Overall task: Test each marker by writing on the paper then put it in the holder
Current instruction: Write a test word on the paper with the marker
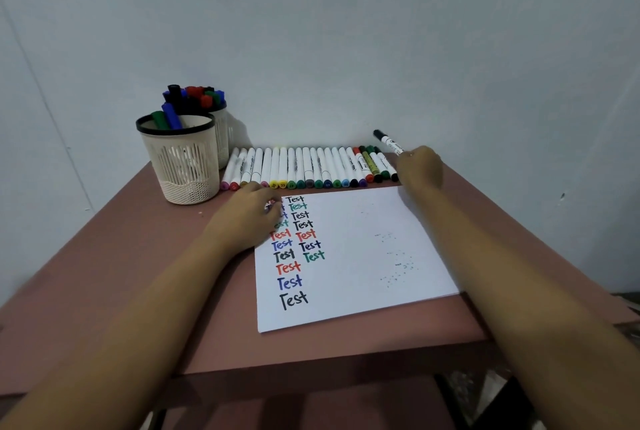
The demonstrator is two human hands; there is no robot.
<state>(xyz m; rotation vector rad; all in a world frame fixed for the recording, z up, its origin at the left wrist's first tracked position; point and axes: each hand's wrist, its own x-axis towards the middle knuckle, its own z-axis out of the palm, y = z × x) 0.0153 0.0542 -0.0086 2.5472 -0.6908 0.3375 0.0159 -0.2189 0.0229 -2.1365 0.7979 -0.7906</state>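
The left hand rests loosely on the far-left corner of the white paper sheet. Beyond, the right hand pinches a white black-capped marker in its grip, cap slanting up and far-left. Blank paper lies near-left of it, and the cream mesh holder stands far left.

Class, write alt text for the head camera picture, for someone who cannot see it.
A person's right hand holds a black-capped marker beside a row of markers; the left hand rests on paper bearing coloured words "Test". Two holders of markers stand at the left.
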